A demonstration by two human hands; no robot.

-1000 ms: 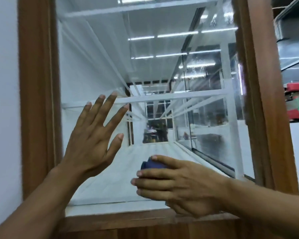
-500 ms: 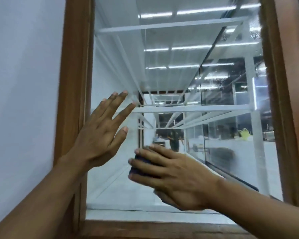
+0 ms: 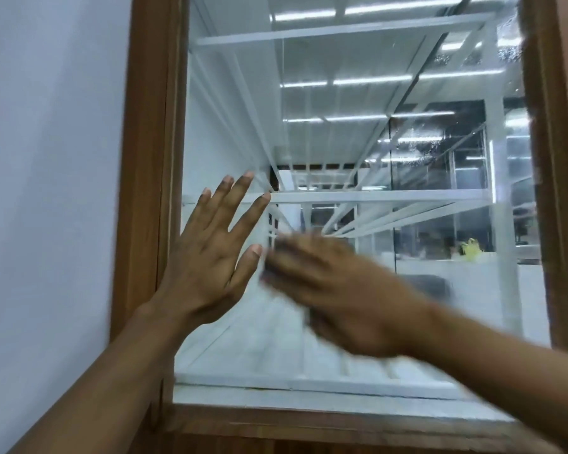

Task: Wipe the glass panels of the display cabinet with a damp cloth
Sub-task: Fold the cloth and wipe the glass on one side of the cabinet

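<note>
The glass panel (image 3: 358,103) of the display cabinet fills the middle of the view, set in a brown wooden frame (image 3: 148,158). My left hand (image 3: 210,257) lies flat on the glass near the left frame post, fingers spread, holding nothing. My right hand (image 3: 338,290) is blurred by motion just to its right, pressed against the pane. The dark blue cloth (image 3: 271,271) shows only as a dark smear under its fingertips. Water droplets (image 3: 420,149) speckle the glass at the upper right.
A plain white wall (image 3: 46,191) runs along the left of the frame. White shelf rails (image 3: 374,196) cross inside the cabinet. The right frame post (image 3: 558,191) bounds the pane. Ceiling lights reflect in the glass.
My right hand with the cloth has swept upward across the pane and is now blurred. My left hand stays flat on the glass. The view has shifted left, so the cabinet sits further right.
</note>
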